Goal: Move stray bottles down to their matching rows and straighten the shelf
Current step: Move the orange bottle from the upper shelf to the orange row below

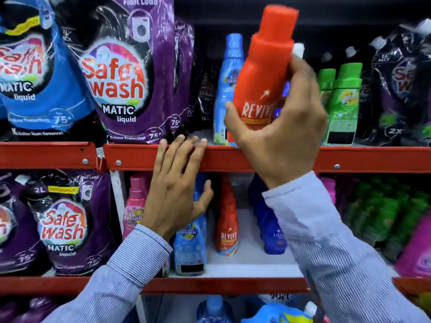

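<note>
My right hand point(283, 134) grips an orange Revive bottle point(263, 66), held up in front of the upper shelf. Behind it a light blue bottle point(227, 89) stands on that shelf, and green bottles point(342, 101) stand to the right. My left hand point(175, 190) lies open, fingertips resting on the red edge of the upper shelf point(233, 158). On the lower shelf a matching orange Revive bottle point(227, 220) stands between a light blue bottle point(190, 243) and a dark blue bottle point(268, 222). A pink bottle point(135, 203) stands left of my left hand.
Big purple Safewash pouches point(126, 73) and a blue pouch point(35, 73) fill the upper left. More purple pouches point(65, 222) sit lower left. Green bottles point(382, 213) and a pink container point(417, 250) crowd the lower right. A white gap of lower shelf point(247, 255) shows beside the orange bottle.
</note>
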`<act>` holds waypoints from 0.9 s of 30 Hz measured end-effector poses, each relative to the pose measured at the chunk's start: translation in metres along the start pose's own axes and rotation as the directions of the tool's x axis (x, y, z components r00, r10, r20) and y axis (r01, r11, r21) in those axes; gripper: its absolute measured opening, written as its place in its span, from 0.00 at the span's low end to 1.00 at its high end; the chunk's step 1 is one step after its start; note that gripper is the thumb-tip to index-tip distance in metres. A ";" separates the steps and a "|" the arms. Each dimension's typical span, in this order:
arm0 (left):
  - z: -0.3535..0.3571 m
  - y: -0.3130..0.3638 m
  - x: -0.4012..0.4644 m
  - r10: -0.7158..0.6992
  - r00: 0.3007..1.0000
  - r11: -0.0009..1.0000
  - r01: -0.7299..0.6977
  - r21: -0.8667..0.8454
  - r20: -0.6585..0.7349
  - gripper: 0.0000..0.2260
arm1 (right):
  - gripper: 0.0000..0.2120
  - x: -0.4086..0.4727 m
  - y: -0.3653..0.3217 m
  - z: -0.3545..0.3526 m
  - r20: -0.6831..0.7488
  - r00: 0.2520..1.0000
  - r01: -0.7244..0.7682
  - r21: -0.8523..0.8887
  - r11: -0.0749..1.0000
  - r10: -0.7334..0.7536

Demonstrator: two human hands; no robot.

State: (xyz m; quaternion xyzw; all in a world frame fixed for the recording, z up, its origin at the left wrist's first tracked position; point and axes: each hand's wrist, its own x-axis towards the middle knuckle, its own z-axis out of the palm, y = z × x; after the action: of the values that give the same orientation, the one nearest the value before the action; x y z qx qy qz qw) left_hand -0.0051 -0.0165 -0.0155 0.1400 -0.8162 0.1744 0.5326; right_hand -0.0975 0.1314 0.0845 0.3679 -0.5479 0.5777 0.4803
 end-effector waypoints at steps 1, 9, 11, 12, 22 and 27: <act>0.001 0.001 0.000 -0.006 1.000 1.000 0.006 -0.004 -0.009 0.32 | 0.37 -0.005 -0.003 -0.011 -0.011 1.000 0.021 0.014 1.000 -0.021; 0.006 0.003 0.000 -0.023 0.997 1.000 0.023 -0.004 -0.074 0.31 | 0.37 -0.118 0.030 -0.057 0.322 0.938 -0.121 -0.040 0.992 0.127; 0.008 0.005 0.000 -0.037 0.996 0.999 0.037 0.000 -0.086 0.31 | 0.37 -0.150 0.048 -0.048 0.436 0.878 -0.188 -0.063 0.980 0.197; 0.009 0.005 0.000 -0.045 0.995 0.999 0.045 -0.001 -0.091 0.31 | 0.37 -0.165 0.057 -0.042 0.483 0.845 -0.213 -0.087 0.973 0.228; 0.012 0.009 0.000 -0.072 0.992 0.997 0.071 -0.015 -0.100 0.30 | 0.35 -0.237 0.106 0.004 0.669 0.615 -0.321 -0.271 0.908 0.417; 0.011 0.010 0.000 -0.079 0.992 0.997 0.077 -0.023 -0.099 0.30 | 0.36 -0.244 0.109 0.005 0.656 0.593 -0.350 -0.312 0.883 0.467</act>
State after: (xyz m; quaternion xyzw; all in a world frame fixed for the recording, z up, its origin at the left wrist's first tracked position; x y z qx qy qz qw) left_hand -0.0184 -0.0129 -0.0213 0.1579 -0.7842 0.1525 0.5804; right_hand -0.1372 0.0966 -0.1770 0.3893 -0.8017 0.4402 0.1095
